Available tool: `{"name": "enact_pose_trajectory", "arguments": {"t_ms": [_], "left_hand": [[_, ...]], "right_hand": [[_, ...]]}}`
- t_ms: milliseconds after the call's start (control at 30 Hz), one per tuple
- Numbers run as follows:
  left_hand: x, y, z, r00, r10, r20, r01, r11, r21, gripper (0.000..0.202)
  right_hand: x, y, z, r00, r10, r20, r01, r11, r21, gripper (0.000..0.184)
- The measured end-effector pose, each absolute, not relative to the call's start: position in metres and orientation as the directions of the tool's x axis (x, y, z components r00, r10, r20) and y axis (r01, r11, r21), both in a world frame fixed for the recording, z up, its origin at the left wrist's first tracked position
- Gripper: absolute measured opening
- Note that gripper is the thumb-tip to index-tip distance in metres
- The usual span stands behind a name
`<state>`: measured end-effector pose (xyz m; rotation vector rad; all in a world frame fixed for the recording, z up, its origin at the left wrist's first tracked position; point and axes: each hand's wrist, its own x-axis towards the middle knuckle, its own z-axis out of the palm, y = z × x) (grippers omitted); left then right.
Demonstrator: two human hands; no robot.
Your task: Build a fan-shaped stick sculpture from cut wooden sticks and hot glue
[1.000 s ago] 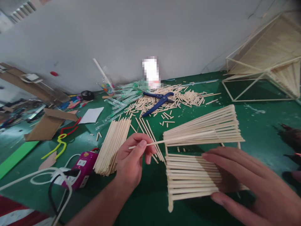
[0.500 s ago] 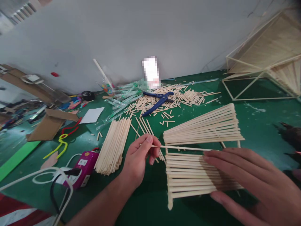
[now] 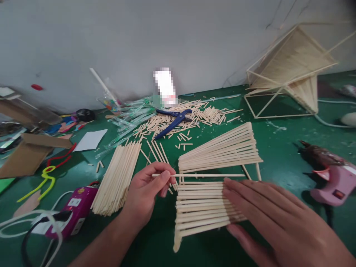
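Note:
My left hand [image 3: 147, 187] is closed in a pinch on a thin wooden stick [image 3: 207, 175], near the stick's left end. The stick lies level across the gap in a panel of glued sticks [image 3: 203, 202], between its near rows and its fan-shaped far section [image 3: 222, 152]. With fingers stretched out and thumb apart, my right hand [image 3: 278, 218] rests over the right part of the near rows, hiding their ends. Its fingertips are just below the held stick; whether they touch it I cannot tell. Left of the panel lie a bundle of long sticks [image 3: 118, 178] and several loose sticks [image 3: 161, 152].
Blue-handled cutters [image 3: 175, 124] lie on a heap of short stick pieces [image 3: 213, 115] by the wall. At right are a pink glue gun [image 3: 328, 185] and a stick-built frame [image 3: 278, 87]. A magenta power strip [image 3: 75, 211] with cables is at left.
The view has swung right, so the whole glue gun now shows. My left hand still pinches the stick over the gap, and my right hand stays over the panel.

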<state>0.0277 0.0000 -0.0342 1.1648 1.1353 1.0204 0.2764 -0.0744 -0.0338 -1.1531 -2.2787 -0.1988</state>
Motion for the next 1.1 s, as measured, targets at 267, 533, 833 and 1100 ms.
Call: {"name": "enact_pose_trajectory", "arguments": {"t_ms": [267,533,833,1100], "left_hand": [[0.022,-0.001,-0.034,0.233,0.97,-0.064,-0.082,0.085,0.993,0.015],[0.027,0.004,-0.04,0.229,0.973,-0.014,-0.03,0.022,0.999,0.011],[0.034,0.006,-0.04,0.19,0.978,-0.083,-0.093,0.102,0.99,0.01],[0.032,0.007,-0.041,0.118,0.988,-0.101,-0.128,0.116,0.985,0.013]], "right_hand": [[0.276,-0.077,-0.03,-0.456,0.696,0.555,0.787,0.606,-0.114,0.028],[0.278,-0.075,-0.028,-0.42,0.712,0.563,0.779,0.601,-0.18,0.026],[0.318,-0.065,-0.019,0.316,0.853,0.416,0.797,0.0,-0.604,0.019],[0.329,-0.048,-0.031,0.231,0.972,-0.039,0.778,-0.209,-0.593,0.026]]}}
